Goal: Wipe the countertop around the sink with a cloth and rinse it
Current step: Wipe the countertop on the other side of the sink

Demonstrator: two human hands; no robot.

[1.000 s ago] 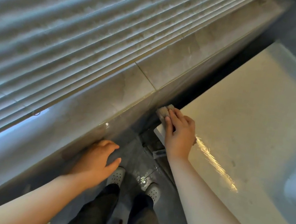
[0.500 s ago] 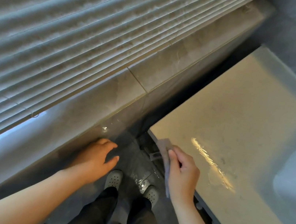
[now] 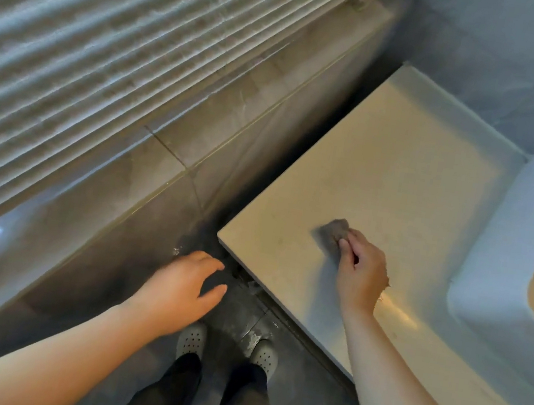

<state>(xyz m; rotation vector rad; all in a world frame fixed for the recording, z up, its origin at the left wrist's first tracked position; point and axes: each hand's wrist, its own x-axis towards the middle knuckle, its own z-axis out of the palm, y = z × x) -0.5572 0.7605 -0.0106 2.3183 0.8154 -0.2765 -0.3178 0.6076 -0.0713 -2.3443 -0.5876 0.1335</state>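
A: Where's your cloth (image 3: 333, 232)?
B: On the countertop (image 3: 402, 167), left of the sink (image 3: 506, 259). Your right hand (image 3: 361, 276) grips it with curled fingers, pressing it down.
A: And your left hand (image 3: 181, 293)?
B: Loose, fingers spread, holding nothing, near the tiled ledge (image 3: 156, 192).

I see open bench (image 3: 401, 174) from the cloth (image 3: 333, 233) under my right grip (image 3: 360, 275) to the back wall (image 3: 490, 45). The raised sink rim (image 3: 495, 243) hems it on the right. My left grip (image 3: 182, 293) hangs in the narrow gap between the tiled ledge (image 3: 199, 133) and the bench corner.
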